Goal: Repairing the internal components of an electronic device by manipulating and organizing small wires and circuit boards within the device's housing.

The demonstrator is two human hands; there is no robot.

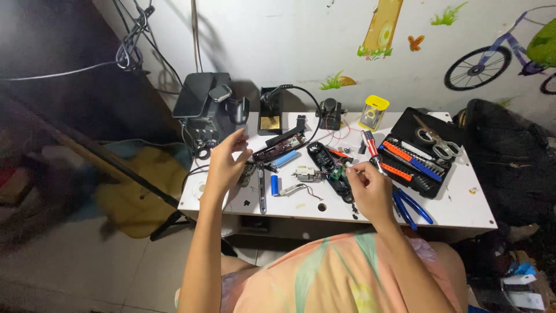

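Head view of a small white worktable (463, 214) set against a painted wall. The right hand (370, 194) is closed around a screwdriver with a red, white and blue striped handle (370, 149), its shaft angled down toward the opened black plastic device shell (329, 168) lying at the table's centre, circuit parts and thin wires exposed. The left hand (227, 161) is raised above the table's left part with fingers loosely spread, holding nothing and touching nothing (so the shell lies unbraced). Hazards, as judged: with no hand steadying the shell, a pushed driver tip could skid off a screw and gouge the board or snag the thin red wires (336, 138). Two blue cylindrical battery cells (280, 174) and a small grey motor (305, 173) lie loose just beside the shell, where a sweeping wrist could roll them off. The blue-handled pliers (412, 207) sit near the front edge, just beside the right forearm, which could knock them floorward.
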